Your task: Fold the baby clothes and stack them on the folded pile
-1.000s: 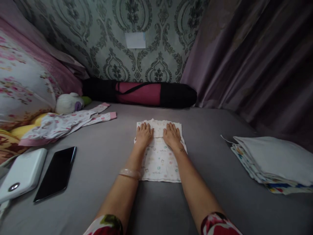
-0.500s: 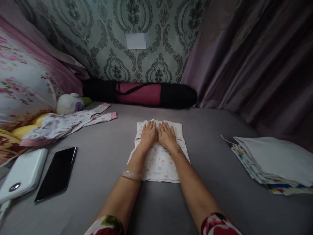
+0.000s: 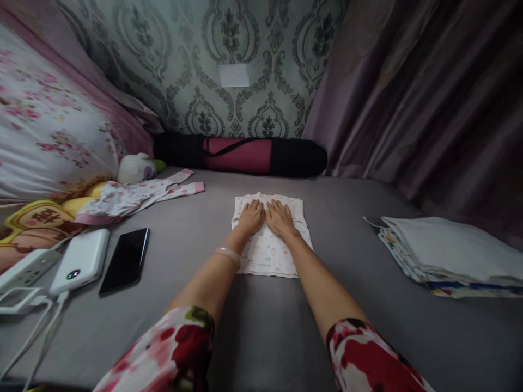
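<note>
A white garment with small pastel prints (image 3: 269, 256) lies folded on the grey sheet in front of me. My left hand (image 3: 251, 216) rests flat on its upper half, fingers stretched out. Beside it my right hand (image 3: 280, 218) lies flat on the same cloth, fingers extended and pointing away from me. The two hands are close together, thumbs almost meeting. A pale bangle (image 3: 227, 253) circles my left wrist. The parts of the cloth under both palms are hidden.
At the right is a folded cloth stack (image 3: 457, 250). Child's printed pants (image 3: 134, 198), a black phone (image 3: 125, 261), a white power bank (image 3: 81, 261) and a power strip (image 3: 30, 270) lie left. A black-and-maroon long bag (image 3: 237, 155) lies along the wall.
My view has shifted, showing more of the left side and my sleeves. Both hands stay flat on the garment, and it looks much the same.
</note>
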Available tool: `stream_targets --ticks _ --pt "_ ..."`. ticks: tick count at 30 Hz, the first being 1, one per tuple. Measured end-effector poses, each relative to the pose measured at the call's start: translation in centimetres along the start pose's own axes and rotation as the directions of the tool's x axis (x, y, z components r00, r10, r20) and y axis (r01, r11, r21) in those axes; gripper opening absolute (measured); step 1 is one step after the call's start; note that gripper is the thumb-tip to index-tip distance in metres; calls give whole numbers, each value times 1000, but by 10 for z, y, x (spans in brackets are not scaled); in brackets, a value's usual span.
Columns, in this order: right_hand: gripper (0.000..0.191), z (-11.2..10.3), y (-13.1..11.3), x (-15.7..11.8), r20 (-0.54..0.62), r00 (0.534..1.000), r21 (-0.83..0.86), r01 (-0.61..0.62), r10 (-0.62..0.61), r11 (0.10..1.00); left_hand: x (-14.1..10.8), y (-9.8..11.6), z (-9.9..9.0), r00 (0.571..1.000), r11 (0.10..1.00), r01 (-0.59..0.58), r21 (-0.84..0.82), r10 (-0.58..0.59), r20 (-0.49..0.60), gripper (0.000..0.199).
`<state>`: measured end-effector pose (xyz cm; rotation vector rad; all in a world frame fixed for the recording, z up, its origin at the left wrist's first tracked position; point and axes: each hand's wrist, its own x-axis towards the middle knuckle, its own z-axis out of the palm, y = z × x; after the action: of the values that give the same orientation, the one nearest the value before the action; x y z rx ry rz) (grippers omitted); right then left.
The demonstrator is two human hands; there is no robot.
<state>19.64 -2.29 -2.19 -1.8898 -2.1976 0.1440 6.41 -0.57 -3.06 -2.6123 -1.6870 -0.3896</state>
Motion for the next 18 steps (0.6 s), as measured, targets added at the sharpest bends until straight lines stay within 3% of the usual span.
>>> stream_targets --ticks 7,13,18 --pt "58 -9 1 -31 93 995 7 34 -34 999 -39 -21 -15 996 995 -82 53 81 37 47" --pt "58 -24 17 -103 158 974 57 155 -162 986 -97 -51 -34 982 983 -183 28 181 54 53" --pt "54 -40 42 -163 144 963 113 212 -227 971 -141 -56 -55 937 931 -329 -157 343 71 46"
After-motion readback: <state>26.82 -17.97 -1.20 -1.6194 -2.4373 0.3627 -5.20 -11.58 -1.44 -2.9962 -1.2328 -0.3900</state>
